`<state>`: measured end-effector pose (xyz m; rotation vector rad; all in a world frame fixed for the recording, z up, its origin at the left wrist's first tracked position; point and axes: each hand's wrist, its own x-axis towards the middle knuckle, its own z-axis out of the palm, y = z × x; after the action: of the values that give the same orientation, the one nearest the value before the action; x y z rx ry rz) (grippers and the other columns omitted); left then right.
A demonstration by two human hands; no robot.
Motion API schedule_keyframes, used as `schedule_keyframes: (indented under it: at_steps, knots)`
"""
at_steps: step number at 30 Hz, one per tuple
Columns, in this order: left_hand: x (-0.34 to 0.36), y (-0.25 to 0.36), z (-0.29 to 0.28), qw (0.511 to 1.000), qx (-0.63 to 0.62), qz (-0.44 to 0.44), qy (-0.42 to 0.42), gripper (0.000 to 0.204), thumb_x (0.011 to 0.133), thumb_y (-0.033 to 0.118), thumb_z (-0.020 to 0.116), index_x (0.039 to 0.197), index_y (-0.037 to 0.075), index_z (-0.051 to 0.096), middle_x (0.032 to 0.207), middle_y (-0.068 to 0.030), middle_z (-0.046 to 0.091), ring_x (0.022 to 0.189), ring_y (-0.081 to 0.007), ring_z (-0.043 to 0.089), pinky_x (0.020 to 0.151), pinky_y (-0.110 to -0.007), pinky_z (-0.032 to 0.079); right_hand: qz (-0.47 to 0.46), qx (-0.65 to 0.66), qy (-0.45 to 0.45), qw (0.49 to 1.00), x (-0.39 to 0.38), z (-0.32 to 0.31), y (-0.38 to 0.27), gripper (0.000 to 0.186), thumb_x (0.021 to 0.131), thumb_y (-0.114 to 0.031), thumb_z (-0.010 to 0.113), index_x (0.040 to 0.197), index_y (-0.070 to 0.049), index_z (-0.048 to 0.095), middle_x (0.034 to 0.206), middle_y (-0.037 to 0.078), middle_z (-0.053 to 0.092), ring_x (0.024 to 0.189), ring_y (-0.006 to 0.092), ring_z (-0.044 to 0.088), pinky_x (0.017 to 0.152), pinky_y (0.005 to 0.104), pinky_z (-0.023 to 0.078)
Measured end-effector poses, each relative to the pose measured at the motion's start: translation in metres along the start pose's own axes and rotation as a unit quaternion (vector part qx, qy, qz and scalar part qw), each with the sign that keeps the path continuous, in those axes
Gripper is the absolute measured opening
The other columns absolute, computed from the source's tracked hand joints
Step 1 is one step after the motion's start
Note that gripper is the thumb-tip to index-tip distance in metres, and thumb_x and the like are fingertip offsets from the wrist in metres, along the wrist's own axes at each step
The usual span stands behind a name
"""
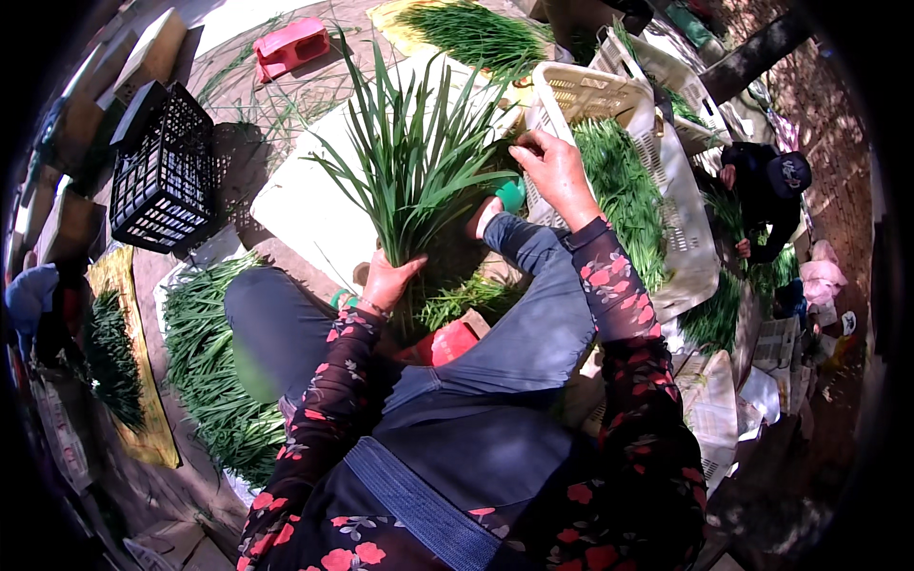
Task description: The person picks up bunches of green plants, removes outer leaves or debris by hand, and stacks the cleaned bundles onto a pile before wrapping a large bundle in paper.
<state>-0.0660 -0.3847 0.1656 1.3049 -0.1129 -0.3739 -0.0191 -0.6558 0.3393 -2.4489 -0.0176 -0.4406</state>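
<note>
My left hand point(388, 281) is closed round the lower stems of a bunch of garlic chives point(411, 176), whose long flat leaves fan out upward. To the right of the leaf tips is my right hand point(557, 173), raised with thumb and fingers pinched together. What is in that pinch, if anything, is too small to make out. Behind the bunch lies a white board or sheet point(314, 195). Below, between my legs, loose chives point(466, 301) lie by a red object point(447, 344), partly hidden by my legs.
A heap of chives point(214, 362) lies at my left, and a black crate point(164, 176) stands beyond it. Chives fill a white crate point(690, 228) at my right. A red plastic stool point(291, 48) lies at the back. Another person point(776, 190) handles greens at far right.
</note>
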Motion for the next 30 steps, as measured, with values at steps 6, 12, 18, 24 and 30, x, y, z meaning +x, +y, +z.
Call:
schedule_keyframes:
  at_steps: [6, 12, 18, 24, 30]
  knots:
    - [-0.001, -0.004, 0.000, 1.000, -0.014, 0.001, 0.004, 0.009, 0.080, 0.000, 0.069, 0.087, 0.003, 0.064, 0.072, 0.0005, 0.062, 0.059, -0.0070, 0.055, 0.054, -0.022, 0.044, 0.138, 0.256, 0.098, 0.952, 0.013, -0.026, -0.013, 0.022, 0.091, -0.021, 0.060, 0.095, 0.000, 0.062, 0.076, 0.003, 0.063, 0.060, 0.0065, 0.055, 0.056, 0.0209, 0.047]
    - [0.002, -0.001, 0.002, 1.000, 0.021, 0.021, -0.006, 0.007, 0.080, 0.001, 0.069, 0.084, 0.002, 0.064, 0.071, 0.0002, 0.062, 0.059, -0.0069, 0.054, 0.054, -0.022, 0.044, -0.019, 0.197, -0.121, 0.973, 0.014, -0.024, -0.041, 0.031, 0.086, -0.016, 0.064, 0.113, -0.001, 0.061, 0.094, 0.007, 0.065, 0.087, 0.0116, 0.061, 0.078, 0.0257, 0.049]
    - [-0.001, 0.003, 0.003, 1.000, 0.001, 0.021, -0.011, 0.008, 0.080, 0.000, 0.068, 0.086, 0.002, 0.064, 0.073, 0.0002, 0.062, 0.061, -0.0070, 0.055, 0.056, -0.022, 0.044, -0.194, -0.009, -0.106, 0.975, 0.018, -0.005, -0.043, 0.018, 0.083, -0.012, 0.062, 0.096, 0.000, 0.064, 0.087, 0.016, 0.063, 0.080, 0.0314, 0.062, 0.071, 0.0357, 0.050]
    - [0.000, 0.004, 0.003, 1.000, -0.021, 0.019, 0.001, 0.011, 0.079, -0.001, 0.069, 0.089, 0.002, 0.064, 0.076, 0.0003, 0.062, 0.063, -0.0072, 0.055, 0.057, -0.023, 0.045, 0.030, 0.145, 0.034, 0.988, 0.022, -0.011, -0.042, 0.018, 0.088, -0.016, 0.060, 0.094, 0.000, 0.064, 0.070, 0.011, 0.061, 0.059, 0.0185, 0.059, 0.059, 0.0323, 0.048]
    - [0.001, 0.003, 0.003, 1.000, -0.014, 0.019, 0.002, 0.011, 0.079, 0.000, 0.069, 0.089, 0.002, 0.064, 0.075, 0.0002, 0.063, 0.062, -0.0069, 0.055, 0.057, -0.022, 0.045, 0.135, 0.249, -0.122, 0.951, 0.020, -0.019, -0.037, 0.032, 0.092, -0.031, 0.057, 0.096, 0.000, 0.066, 0.076, 0.000, 0.062, 0.064, 0.0060, 0.052, 0.058, 0.0205, 0.044]
